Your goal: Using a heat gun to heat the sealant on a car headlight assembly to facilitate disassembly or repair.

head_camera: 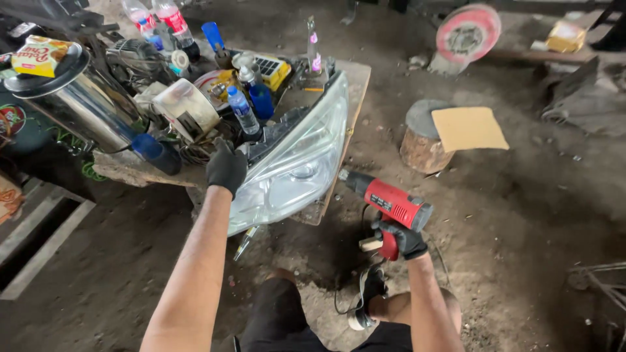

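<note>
Both hands wear black gloves: the left hand (226,167) presses on the upper edge of a large clear-lensed car headlight (293,163) lying diagonally on the cluttered wooden tabletop (355,81); the right hand (403,238) grips a red heat gun (390,201), its nozzle pointing toward the headlight's lower right edge.

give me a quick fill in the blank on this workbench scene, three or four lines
1. The right hand grips a ____ heat gun by its handle.
2. The left hand rests on the upper edge of the car ____ on the bench.
3. Both hands wear ____ gloves.
4. A flat tan sheet lies on top of a wooden ____ on the dirt floor.

Missing words: red; headlight; black; stump
</note>
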